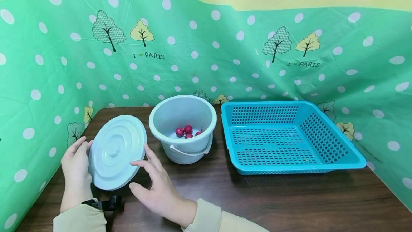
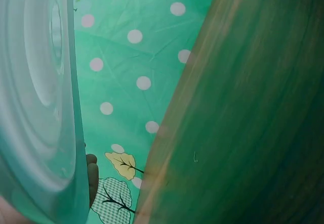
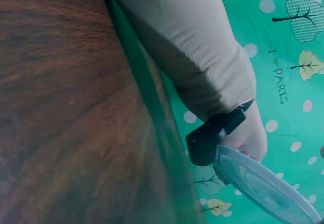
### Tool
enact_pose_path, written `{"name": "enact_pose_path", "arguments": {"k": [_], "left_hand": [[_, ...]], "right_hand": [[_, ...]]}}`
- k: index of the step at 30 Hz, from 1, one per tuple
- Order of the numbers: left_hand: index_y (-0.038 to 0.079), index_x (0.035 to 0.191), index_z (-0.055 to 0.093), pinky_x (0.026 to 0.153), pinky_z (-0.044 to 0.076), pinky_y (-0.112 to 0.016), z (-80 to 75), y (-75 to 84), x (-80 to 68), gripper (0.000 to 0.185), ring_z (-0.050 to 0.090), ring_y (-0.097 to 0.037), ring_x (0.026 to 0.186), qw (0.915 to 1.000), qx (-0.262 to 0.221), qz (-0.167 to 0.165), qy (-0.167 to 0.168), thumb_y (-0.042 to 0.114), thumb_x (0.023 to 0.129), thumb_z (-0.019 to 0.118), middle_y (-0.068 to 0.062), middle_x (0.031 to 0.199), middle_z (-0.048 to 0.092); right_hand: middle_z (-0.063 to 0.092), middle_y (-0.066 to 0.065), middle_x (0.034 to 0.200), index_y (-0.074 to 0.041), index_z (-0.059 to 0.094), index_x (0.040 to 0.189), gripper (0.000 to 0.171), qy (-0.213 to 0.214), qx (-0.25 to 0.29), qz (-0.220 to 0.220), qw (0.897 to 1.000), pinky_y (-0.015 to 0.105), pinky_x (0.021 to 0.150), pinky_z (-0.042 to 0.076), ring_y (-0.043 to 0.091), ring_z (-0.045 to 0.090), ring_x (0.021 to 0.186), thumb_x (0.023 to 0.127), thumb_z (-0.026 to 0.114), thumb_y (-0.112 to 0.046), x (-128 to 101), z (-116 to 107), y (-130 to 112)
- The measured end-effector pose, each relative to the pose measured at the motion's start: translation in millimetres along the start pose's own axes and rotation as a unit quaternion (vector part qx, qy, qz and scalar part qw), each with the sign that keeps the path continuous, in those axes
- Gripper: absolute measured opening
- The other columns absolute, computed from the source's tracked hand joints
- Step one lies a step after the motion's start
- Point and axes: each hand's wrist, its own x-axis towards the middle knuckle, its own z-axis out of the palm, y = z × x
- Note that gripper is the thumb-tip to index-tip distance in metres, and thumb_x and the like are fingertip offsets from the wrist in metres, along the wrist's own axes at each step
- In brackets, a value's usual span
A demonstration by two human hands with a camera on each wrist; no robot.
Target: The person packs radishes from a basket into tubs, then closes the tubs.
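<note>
A pale blue round lid (image 1: 116, 151) is held tilted above the table's left side. My left hand (image 1: 76, 158) grips its left rim, fingers curled round the edge. My right hand (image 1: 153, 179) is at the lid's right rim with straight, spread fingers, touching or nearly touching it. In the left wrist view the lid (image 2: 35, 107) fills the left edge, with a fingertip (image 2: 92, 176) behind it. The right wrist view shows the left hand (image 3: 251, 133) on the lid (image 3: 266, 191). Beside the lid stands an uncovered pale blue bucket (image 1: 180, 149) with a few red radishes (image 1: 187, 131) inside.
An empty turquoise slotted basket (image 1: 325, 135) sits right of the bucket on the dark wooden table (image 1: 289, 200). A green dotted cloth (image 1: 206, 53) walls the table at the back and both sides.
</note>
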Motion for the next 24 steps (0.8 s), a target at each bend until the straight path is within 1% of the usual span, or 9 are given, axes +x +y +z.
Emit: {"name": "enact_pose_path", "arguments": {"k": [4, 8, 12, 14, 15, 18, 20, 24], "left_hand": [[0.026, 0.145, 0.050, 0.114, 0.031, -0.019, 1.2, 3.0, -2.7, 0.043, 0.053, -0.005, 0.127, 0.9998, -0.013, 0.015, 0.001, 0.031, 0.103, 0.051, 0.019, 0.103, 0.063], [0.025, 0.145, 0.051, 0.108, 0.037, -0.016, 3.0, 8.1, -5.8, 0.044, 0.059, -0.003, 0.114, 0.9991, -0.026, 0.033, 0.000, 0.031, 0.101, 0.055, 0.017, 0.104, 0.065], [0.021, 0.142, 0.054, 0.090, 0.046, -0.012, 4.0, 13.7, -10.4, 0.043, 0.063, -0.001, 0.099, 0.9958, -0.072, 0.057, -0.001, 0.029, 0.100, 0.059, 0.015, 0.099, 0.070], [0.019, 0.140, 0.056, 0.084, 0.047, -0.012, 5.4, 16.1, -13.3, 0.041, 0.064, -0.002, 0.097, 0.9933, -0.093, 0.069, 0.000, 0.028, 0.100, 0.059, 0.013, 0.098, 0.071], [0.018, 0.139, 0.057, 0.084, 0.047, -0.012, 6.7, 17.1, -14.9, 0.040, 0.064, -0.003, 0.097, 0.9921, -0.100, 0.076, 0.001, 0.027, 0.100, 0.059, 0.012, 0.098, 0.072], [0.018, 0.137, 0.059, 0.091, 0.048, -0.013, 12.1, 19.7, -20.2, 0.038, 0.065, -0.006, 0.101, 0.9909, -0.104, 0.085, 0.004, 0.027, 0.100, 0.059, 0.010, 0.102, 0.072], [0.018, 0.136, 0.060, 0.094, 0.047, -0.014, 15.9, 20.4, -23.4, 0.038, 0.064, -0.006, 0.104, 0.9910, -0.099, 0.091, 0.003, 0.028, 0.100, 0.060, 0.010, 0.104, 0.072], [0.017, 0.136, 0.061, 0.093, 0.048, -0.014, 22.2, 21.4, -30.1, 0.038, 0.065, -0.007, 0.104, 0.9899, -0.092, 0.108, -0.006, 0.028, 0.099, 0.060, 0.009, 0.105, 0.071]], "right_hand": [[0.013, -0.009, 0.165, -0.021, 0.057, 0.134, 0.042, 0.016, -0.010, -0.009, 1.000, 0.054, 0.111, 0.032, 0.020, 0.022, 0.151, 0.092, 0.061, -0.018, 1, -4, -5], [0.013, -0.008, 0.166, -0.020, 0.057, 0.134, 0.041, 0.028, -0.026, -0.029, 0.999, 0.051, 0.112, 0.034, 0.021, 0.022, 0.151, 0.093, 0.061, -0.017, 3, -10, -9], [0.015, -0.007, 0.165, -0.020, 0.057, 0.135, 0.042, 0.041, -0.019, -0.043, 0.998, 0.047, 0.113, 0.035, 0.020, 0.024, 0.150, 0.094, 0.062, -0.018, 5, -17, -12], [0.015, -0.008, 0.165, -0.021, 0.056, 0.136, 0.042, 0.044, -0.002, -0.042, 0.998, 0.048, 0.114, 0.033, 0.018, 0.023, 0.150, 0.094, 0.062, -0.018, 6, -21, -14], [0.016, -0.008, 0.165, -0.021, 0.055, 0.137, 0.043, 0.046, 0.006, -0.042, 0.998, 0.048, 0.114, 0.032, 0.018, 0.023, 0.151, 0.094, 0.063, -0.018, 6, -23, -15], [0.016, -0.010, 0.164, -0.020, 0.055, 0.138, 0.044, 0.053, 0.022, -0.042, 0.997, 0.051, 0.115, 0.029, 0.017, 0.020, 0.151, 0.094, 0.063, -0.018, 7, -29, -18], [0.016, -0.011, 0.164, -0.019, 0.055, 0.137, 0.044, 0.059, 0.026, -0.045, 0.997, 0.053, 0.116, 0.028, 0.017, 0.019, 0.151, 0.094, 0.064, -0.017, 7, -33, -21], [0.015, -0.011, 0.164, -0.016, 0.055, 0.137, 0.044, 0.069, 0.036, -0.051, 0.996, 0.055, 0.117, 0.025, 0.017, 0.015, 0.152, 0.094, 0.065, -0.015, 7, -40, -27]]}}
